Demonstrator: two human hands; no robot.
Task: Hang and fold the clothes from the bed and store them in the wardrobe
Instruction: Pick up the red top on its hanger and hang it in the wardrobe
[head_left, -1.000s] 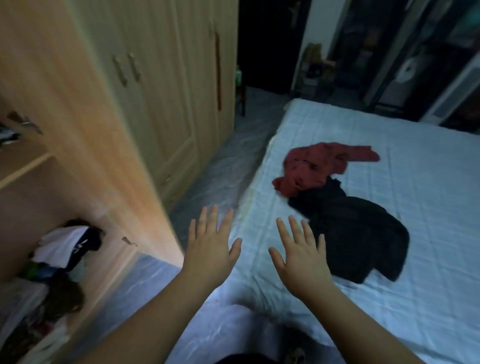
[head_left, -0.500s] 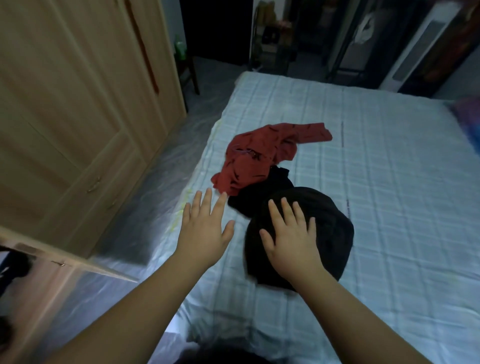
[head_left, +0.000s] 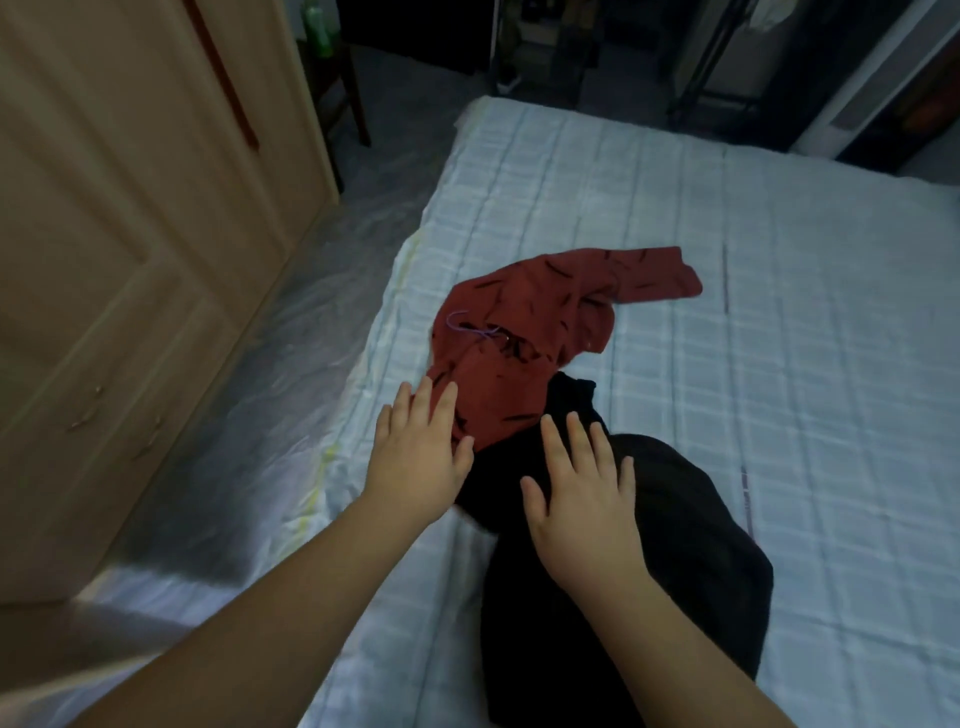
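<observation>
Over the near edge of the bed (head_left: 779, 260), both hands reach forward with fingers straight and spread, gripping nothing. The left hand (head_left: 415, 457) lies palm down where the red garment (head_left: 524, 343) meets the black garment (head_left: 623, 571); its fingertips (head_left: 423, 389) overlap the red cloth's lower corner, though whether they press on it or only hover above is hard to tell from this angle. The right hand (head_left: 587, 504) is just beside it, a small gap between the two, and is spread over the upper part of the black garment, thumb pointing toward the left hand.

That dark garment lies crumpled in a long heap running from the middle of the bed down toward the viewer. The red one, marked with dark streaks, lies rumpled just beyond it, the two touching, with one sleeve stretched out to the right and a thin purple loop (head_left: 467, 327) on its left part. Both rest on the pale checked bed sheet.

To the left, across a strip of grey floor (head_left: 260, 322), stands the light wooden wardrobe (head_left: 114, 218), its panelled doors closed in the part seen. Dark furniture fills the far background.
</observation>
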